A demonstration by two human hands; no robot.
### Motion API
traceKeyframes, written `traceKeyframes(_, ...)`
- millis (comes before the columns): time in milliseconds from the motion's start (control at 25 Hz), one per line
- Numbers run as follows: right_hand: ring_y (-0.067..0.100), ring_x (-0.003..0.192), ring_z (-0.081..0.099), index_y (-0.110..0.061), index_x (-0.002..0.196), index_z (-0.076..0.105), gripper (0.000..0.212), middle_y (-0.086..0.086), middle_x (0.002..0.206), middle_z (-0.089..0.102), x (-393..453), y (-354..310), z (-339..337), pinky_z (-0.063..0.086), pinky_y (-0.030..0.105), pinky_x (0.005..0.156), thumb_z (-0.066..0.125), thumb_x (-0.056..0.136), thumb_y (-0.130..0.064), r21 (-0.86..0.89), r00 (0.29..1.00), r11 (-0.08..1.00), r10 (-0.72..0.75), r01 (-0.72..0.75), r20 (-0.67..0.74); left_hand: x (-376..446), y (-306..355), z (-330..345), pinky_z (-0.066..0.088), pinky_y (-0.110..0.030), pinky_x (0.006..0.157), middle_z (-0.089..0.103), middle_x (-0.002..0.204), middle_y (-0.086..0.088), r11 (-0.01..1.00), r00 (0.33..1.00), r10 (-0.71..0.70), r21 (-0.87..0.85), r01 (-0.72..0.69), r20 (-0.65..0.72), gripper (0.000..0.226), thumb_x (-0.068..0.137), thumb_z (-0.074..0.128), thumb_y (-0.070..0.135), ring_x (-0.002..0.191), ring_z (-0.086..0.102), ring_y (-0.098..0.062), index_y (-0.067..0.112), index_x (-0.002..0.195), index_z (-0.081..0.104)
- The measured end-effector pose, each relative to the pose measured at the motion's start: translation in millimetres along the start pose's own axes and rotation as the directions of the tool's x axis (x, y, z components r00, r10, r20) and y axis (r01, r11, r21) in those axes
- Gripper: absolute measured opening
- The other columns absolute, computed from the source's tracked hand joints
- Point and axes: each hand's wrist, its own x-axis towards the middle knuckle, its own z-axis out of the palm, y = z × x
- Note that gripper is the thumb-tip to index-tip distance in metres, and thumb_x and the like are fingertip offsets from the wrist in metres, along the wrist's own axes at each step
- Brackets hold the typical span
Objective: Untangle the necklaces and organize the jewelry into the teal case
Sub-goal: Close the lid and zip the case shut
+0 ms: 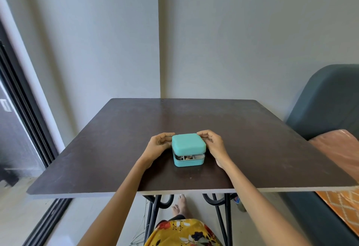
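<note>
A small square teal case (188, 144) sits on the dark brown table (252, 148), a little nearer than its middle. Its lid is lifted slightly at the front, and through the gap I see pale compartments with some gold and dark jewelry (188, 157) inside. My left hand (158, 144) grips the case's left side with curled fingers. My right hand (212, 143) grips its right side, fingertips on the lid's back corner. No necklaces lie on the table.
A dark teal sofa (328, 99) with an orange patterned cloth (338, 152) stands close to the table's right edge. A dark sliding door frame (25, 109) runs along the left. Grey walls stand behind the table.
</note>
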Motion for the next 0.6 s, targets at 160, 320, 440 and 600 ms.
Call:
traceKeyframes(160,0.013,0.093,0.066,-0.019,0.093,0.07,0.033,-0.003,0.099,0.071,-1,-1,-1,0.049,0.018,0.071,0.041,0.092,-0.002,0.027,0.998,0.998,0.059,-0.059,-0.004,-4,5,-1,0.044,-0.037,0.104,0.063,0.122,-0.001,0.998,0.996,-0.037,0.053,0.033,0.085,0.037,0.094,0.047,0.003,0.112,0.06,-0.014,0.018,0.127,0.054)
traceKeyframes(320,0.01,0.094,0.061,-0.024,0.097,0.07,0.019,-0.004,0.103,0.069,-5,0,-1,0.048,0.024,0.078,0.052,0.092,-0.017,-0.008,0.999,0.999,0.051,-0.051,0.004,-10,12,-8,0.029,-0.037,0.114,0.039,0.146,0.004,0.988,0.948,-0.135,0.11,0.108,0.288,0.061,0.092,0.056,0.018,0.131,0.041,-0.015,0.025,0.145,0.025)
traceKeyframes(440,0.01,0.09,0.059,-0.026,0.096,0.068,0.011,0.001,0.1,0.068,-6,-1,0,0.045,0.025,0.081,0.061,0.089,-0.022,-0.023,0.999,0.999,0.045,-0.046,-0.011,-14,15,-10,0.017,-0.035,0.117,0.02,0.15,0.009,0.961,0.882,-0.197,0.261,0.089,0.427,0.101,0.081,0.071,0.029,0.138,0.022,-0.01,0.029,0.149,-0.003)
traceKeyframes(600,0.009,0.085,0.06,-0.029,0.094,0.067,0.008,0.002,0.096,0.067,-8,-1,-1,0.048,0.02,0.067,0.064,0.087,-0.027,-0.009,0.998,0.998,0.063,-0.063,-0.013,-15,9,7,0.02,-0.04,0.118,0.017,0.153,0.0,0.907,0.951,-0.08,0.417,-0.056,0.3,0.11,0.073,0.079,0.03,0.14,0.021,-0.016,0.026,0.149,-0.001)
